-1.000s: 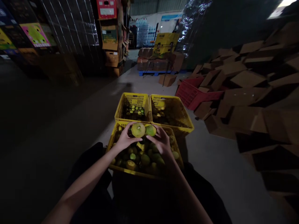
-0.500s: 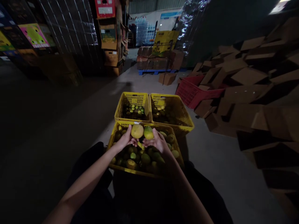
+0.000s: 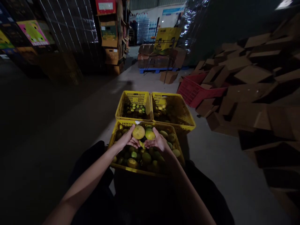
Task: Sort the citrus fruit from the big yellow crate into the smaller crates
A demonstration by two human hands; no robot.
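Note:
My left hand holds a round, dull yellow citrus fruit between its thumb and curled fingers. Close beside it, my right hand grips a smaller yellow-green citrus fruit. Both hands are over the near yellow crate, which is filled with green and yellowish citrus fruits, among them a small light green one and a yellow one with a brownish patch. My forearms cover some of the crate's contents.
Beyond the near crate stand two more yellow crates, left and right, with a few fruits at their bottoms. A red crate and heaped cardboard boxes lie to the right. A blue pallet carries boxes farther back.
The fruit in my right hand has turned slightly and shows more yellow. My hands stay over the near crate, and the view has shifted a little.

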